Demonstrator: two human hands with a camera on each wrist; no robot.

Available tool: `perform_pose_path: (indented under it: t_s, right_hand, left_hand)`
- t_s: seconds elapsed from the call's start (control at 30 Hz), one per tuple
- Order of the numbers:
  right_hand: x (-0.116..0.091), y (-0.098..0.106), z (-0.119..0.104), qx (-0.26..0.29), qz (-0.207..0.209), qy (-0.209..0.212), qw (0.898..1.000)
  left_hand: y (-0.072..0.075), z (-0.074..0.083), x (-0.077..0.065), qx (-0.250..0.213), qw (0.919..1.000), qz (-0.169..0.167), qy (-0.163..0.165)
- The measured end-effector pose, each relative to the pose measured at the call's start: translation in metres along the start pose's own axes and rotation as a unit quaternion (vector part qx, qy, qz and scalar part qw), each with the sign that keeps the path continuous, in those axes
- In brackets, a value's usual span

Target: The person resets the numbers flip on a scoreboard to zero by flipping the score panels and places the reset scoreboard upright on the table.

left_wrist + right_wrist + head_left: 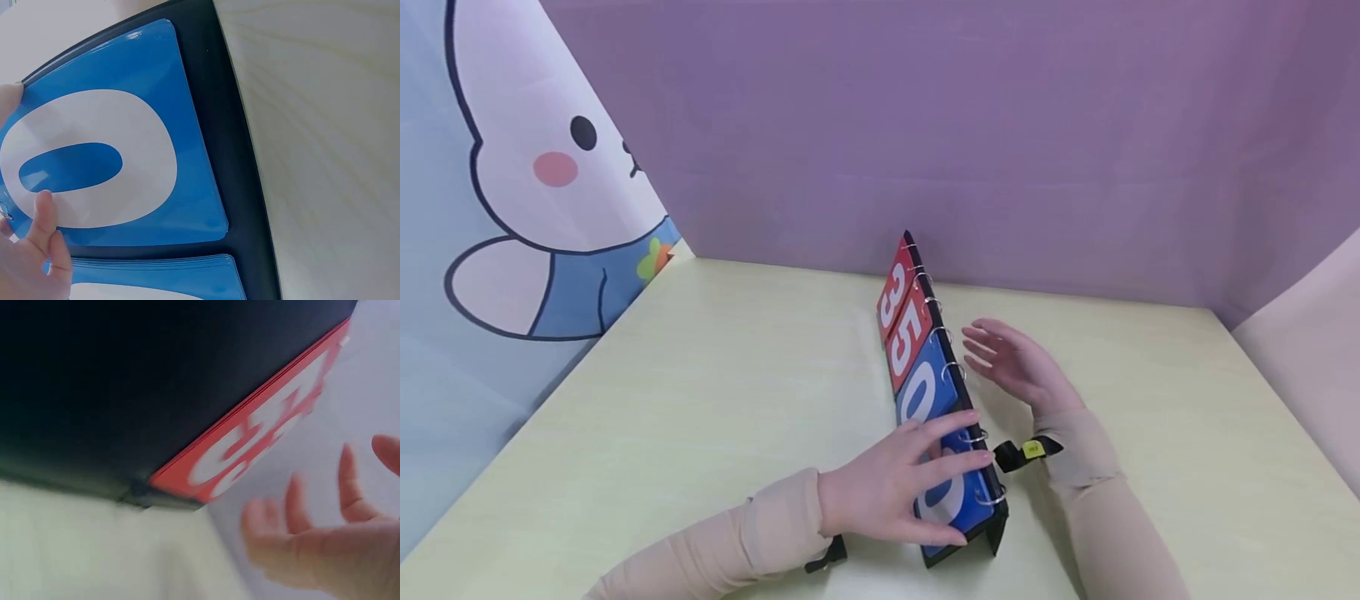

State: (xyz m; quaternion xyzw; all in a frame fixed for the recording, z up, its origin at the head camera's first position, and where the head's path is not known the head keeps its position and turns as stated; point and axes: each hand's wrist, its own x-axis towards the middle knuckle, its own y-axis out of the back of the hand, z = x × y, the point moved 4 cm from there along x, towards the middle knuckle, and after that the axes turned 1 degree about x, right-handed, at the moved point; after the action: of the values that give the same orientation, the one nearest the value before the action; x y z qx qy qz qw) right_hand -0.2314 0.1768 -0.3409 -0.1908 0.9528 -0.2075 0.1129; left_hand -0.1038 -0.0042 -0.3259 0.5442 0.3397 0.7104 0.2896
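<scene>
A flip scoreboard (pixel 981 417) stands on the table like a tent, its ring-bound number cards facing left. Two red cards (pixel 908 336) read 3 and 5 at the far end, with two blue 0 cards (pixel 927 385) nearer. My left hand (pixel 895 483) spreads its fingers across the nearest blue card, fingertips reaching the ringed top edge. Up close, the left wrist view shows that blue card (pixel 147 206) with fingers (pixel 44 219) on its white 0. My right hand (pixel 1018 367) hovers beyond the ringed edge, fingers slightly bent, holding nothing.
The pale yellow table (pixel 737 375) spreads around the scoreboard. A purple backdrop (pixel 925 125) rises behind it, and a cartoon rabbit cloth (pixel 572 192) hangs at left. Both wrists wear black straps, the right one's strap (pixel 1030 452) carrying a yellow label.
</scene>
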Motion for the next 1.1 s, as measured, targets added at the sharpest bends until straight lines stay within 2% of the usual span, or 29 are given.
perform_pose_path:
  t_s: [0.07,0.17,0.3,0.53,0.73,0.87,1.1]
  right_hand:
    - [0.005,0.005,0.009,0.018,0.000,-0.034,0.999]
    - [0.011,0.009,0.019,0.029,-0.016,-0.053,0.998]
    - [0.017,0.015,0.026,0.036,-0.042,-0.049,0.997]
    - [0.017,0.026,0.035,0.091,-0.032,-0.047,0.994]
    - [0.016,0.024,0.040,0.121,-0.034,-0.036,0.991]
    - [0.017,0.024,0.043,0.163,0.000,-0.048,0.985]
    - [0.016,0.030,0.043,0.270,0.073,-0.052,0.959]
  left_hand:
    - [-0.001,0.000,0.000,-0.005,1.0000,-0.004,0.005]
    - [-0.001,0.000,0.000,-0.013,0.9998,-0.008,0.010]
    - [0.000,0.001,0.000,-0.007,1.0000,-0.003,0.005]
    - [0.001,0.001,0.001,-0.009,1.0000,0.000,-0.002]
    - [0.002,0.001,0.001,-0.001,0.9999,0.005,-0.010]
    - [0.002,0.001,0.000,-0.008,1.0000,0.001,-0.005]
    - [0.002,0.002,0.000,-0.007,0.9999,0.003,-0.008]
